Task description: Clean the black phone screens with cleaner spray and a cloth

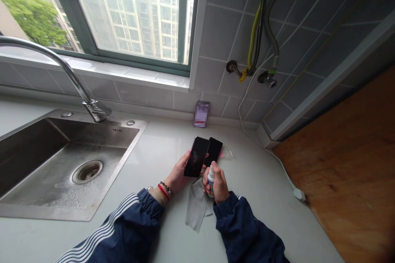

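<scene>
My left hand [180,172] is closed around a smartphone [196,158], its dark screen turned up toward me. In my right hand [219,183] is a small white-topped spray bottle [211,176], upright, with a finger or thumb by its nozzle. The bottle is just to the right of the phone's lower edge, apart from it. Behind the phone lies a second dark flat thing [215,150], like another phone, partly covered. Below both hands a grey cloth [196,207] is spread on the white countertop [256,222].
A steel sink [129,139] with a curved faucet [70,74] is at the left. Against the wall stands a small purple packet [201,114]. Clear plastic wrapping [228,153] lies beyond the second dark thing. A white cable with a plug [298,194] rests at the right, near a wooden panel [348,164].
</scene>
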